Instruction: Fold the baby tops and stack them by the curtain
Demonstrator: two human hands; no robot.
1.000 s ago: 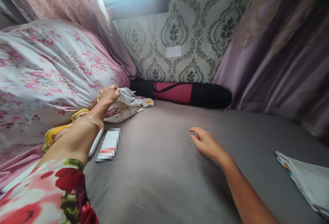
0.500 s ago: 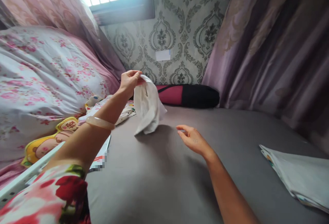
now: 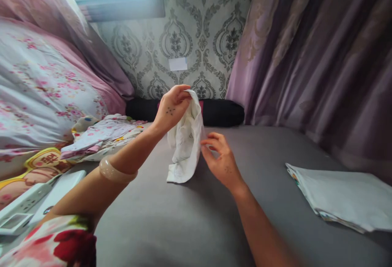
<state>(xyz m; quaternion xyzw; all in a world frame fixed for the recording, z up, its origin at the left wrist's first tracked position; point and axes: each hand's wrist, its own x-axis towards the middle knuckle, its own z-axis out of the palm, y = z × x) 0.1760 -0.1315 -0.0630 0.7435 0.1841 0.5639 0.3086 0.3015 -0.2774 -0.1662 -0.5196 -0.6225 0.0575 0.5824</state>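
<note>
My left hand, with a pale bangle on the forearm, is closed on the top edge of a white cloth. The cloth hangs down in folds, its lower end at the grey bed sheet; whether it is a garment I cannot tell. At the cloth's right edge is my right hand, fingers bent and apart. Its fingertips are very close to the fabric, and whether they touch it is unclear.
A folded white stack of cloth lies on the right. Rumpled patterned clothes, a yellow cartoon cushion and a white power strip are on the left. A black and dark pink roll lies along the wall.
My left hand has moved right with the white cloth, which now hangs more spread out. My right hand has come up beside the cloth's edge. The view has turned slightly right.
</note>
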